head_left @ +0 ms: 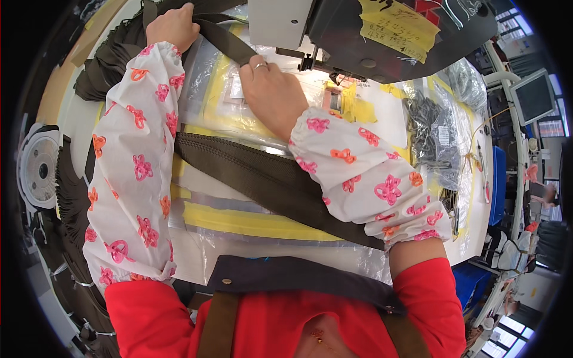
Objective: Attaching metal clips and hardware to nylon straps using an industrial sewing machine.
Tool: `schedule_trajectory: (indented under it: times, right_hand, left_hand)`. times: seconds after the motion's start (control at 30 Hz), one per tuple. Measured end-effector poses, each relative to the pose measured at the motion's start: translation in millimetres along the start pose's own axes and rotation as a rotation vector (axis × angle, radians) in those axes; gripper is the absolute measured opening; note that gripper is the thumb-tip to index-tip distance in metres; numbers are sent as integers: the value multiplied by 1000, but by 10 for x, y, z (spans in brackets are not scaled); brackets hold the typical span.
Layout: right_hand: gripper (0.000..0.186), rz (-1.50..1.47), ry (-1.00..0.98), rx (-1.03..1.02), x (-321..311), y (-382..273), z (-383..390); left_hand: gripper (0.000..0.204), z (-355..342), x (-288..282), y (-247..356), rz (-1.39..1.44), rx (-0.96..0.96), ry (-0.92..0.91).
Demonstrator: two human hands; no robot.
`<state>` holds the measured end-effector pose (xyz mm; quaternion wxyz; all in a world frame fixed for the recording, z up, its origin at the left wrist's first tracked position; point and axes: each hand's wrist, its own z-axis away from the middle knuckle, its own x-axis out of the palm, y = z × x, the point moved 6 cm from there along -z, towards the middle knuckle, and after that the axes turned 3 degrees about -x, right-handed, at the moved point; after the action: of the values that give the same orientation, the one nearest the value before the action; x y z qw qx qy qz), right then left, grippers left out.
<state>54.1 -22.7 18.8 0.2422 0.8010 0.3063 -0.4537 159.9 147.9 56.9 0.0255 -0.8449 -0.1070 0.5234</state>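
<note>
My left hand (pixel 172 28) is closed on olive-green webbing at the top, beside a heap of similar straps (pixel 98 80). My right hand (pixel 268 95), with a ring on one finger, grips a flat olive strap (pixel 224 42) stretched between both hands, just left of the sewing machine's needle area (pixel 337 77). Beneath my right hand are plastic sheets (pixel 203 89) edged with yellow tape. A wider stitched olive strap (pixel 256 185) lies diagonally across the work surface, passing under my right forearm. Both forearms wear white sleeves with pink and orange bow prints.
The sewing machine head (pixel 394 42) overhangs the top right. Bagged dark items (pixel 433 131) lie at the right of the table (pixel 197 265), with blue bins (pixel 468 283) beyond. A white fan (pixel 39 170) stands at left near hanging straps. A small screen (pixel 531 95) sits upper right.
</note>
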Motion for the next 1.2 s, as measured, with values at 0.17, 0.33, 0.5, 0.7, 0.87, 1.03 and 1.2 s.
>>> schedule_trajectory:
  times: [0.17, 0.33, 0.5, 0.7, 0.87, 1.03, 1.2]
  right_hand:
    - [19, -9, -53, 64, 21, 137, 38]
    - [26, -131, 77, -127, -489, 47, 444]
    - [18, -514, -304, 121, -1058, 555, 1358]
    - [19, -550, -317, 319, -1297, 748, 2013]
    - [15, -357, -254, 430, -1782, 855, 2525]
    - [7, 19, -245, 618, -2014, 1334, 3115]
    - [10, 199, -193, 584, -2026, 1654, 3172]
  left_hand:
    - [22, 210, -57, 458, 10, 710, 321]
    - [19, 181, -215, 249, -93, 369, 157]
    - [22, 960, -706, 778, 495, 525, -189]
    - [13, 1613, -909, 1589, 853, 702, -707]
    - [16, 1824, -1160, 1866, 867, 757, -700]
    - [17, 1875, -1167, 2263, 921, 871, -871]
    - [18, 1866, -1099, 2516, 920, 889, -1056]
